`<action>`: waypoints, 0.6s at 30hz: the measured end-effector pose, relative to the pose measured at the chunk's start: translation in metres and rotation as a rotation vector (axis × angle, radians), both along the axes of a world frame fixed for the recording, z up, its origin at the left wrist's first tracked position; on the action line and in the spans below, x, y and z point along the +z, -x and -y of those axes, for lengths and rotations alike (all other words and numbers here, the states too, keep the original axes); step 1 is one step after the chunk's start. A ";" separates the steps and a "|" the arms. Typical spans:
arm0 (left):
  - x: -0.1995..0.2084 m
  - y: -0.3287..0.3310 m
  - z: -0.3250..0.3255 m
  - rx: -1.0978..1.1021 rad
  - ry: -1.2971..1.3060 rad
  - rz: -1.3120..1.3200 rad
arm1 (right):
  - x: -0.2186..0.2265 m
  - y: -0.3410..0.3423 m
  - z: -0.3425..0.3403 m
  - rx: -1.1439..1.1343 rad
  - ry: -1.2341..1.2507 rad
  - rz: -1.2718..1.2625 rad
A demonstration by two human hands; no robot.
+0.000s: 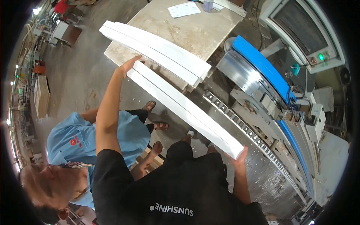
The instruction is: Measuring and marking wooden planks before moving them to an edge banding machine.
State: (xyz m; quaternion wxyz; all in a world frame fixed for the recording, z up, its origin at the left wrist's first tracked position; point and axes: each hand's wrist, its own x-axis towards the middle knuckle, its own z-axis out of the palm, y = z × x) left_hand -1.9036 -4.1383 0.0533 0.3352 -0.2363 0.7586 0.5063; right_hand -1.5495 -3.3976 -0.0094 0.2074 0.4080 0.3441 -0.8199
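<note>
Between my two hands I carry a bundle of long white boards (180,105) with a seam running along its length, held slantwise in front of my body. My left hand (128,66) is closed around its far left end, the thumb over the edge. At the near right end, my right hand (239,157) grips the corner from below and the side; part of its fingers is hidden. Just beyond, another stack of long white boards (157,48) lies on the worn table (180,28), close beside the bundle and running nearly parallel to it.
A long machine with a blue cover (262,67) and a roller rail (247,131) runs along the right. A screen panel (302,28) stands at the far right. A co-worker in a blue shirt (71,131) is close at my left. Paper (183,10) lies on the table.
</note>
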 end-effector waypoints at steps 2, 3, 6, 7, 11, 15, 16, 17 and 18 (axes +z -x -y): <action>-0.013 0.013 0.033 0.013 -0.004 -0.011 | 0.007 0.010 0.018 -0.011 0.006 -0.034; -0.016 0.017 0.052 0.065 0.020 -0.014 | 0.008 0.016 0.025 -0.016 -0.005 -0.025; -0.027 0.025 0.078 0.179 -0.055 0.015 | 0.024 0.035 0.051 -0.039 -0.027 -0.046; -0.024 0.030 0.083 0.244 -0.141 0.039 | 0.033 0.044 0.063 -0.053 -0.025 -0.082; -0.015 0.025 0.115 0.610 -0.322 -0.063 | 0.031 0.072 0.094 -0.029 -0.028 -0.096; -0.019 0.020 0.122 1.095 -0.386 -0.325 | 0.021 0.097 0.128 -0.042 -0.142 -0.064; -0.017 0.023 0.115 1.429 -0.399 -0.434 | 0.026 0.107 0.143 -0.069 -0.225 -0.024; -0.016 0.010 0.133 1.441 -0.373 -0.460 | 0.034 0.117 0.161 -0.057 -0.191 -0.034; -0.018 -0.008 0.148 1.571 -0.401 -0.549 | 0.030 0.119 0.168 -0.035 -0.159 -0.035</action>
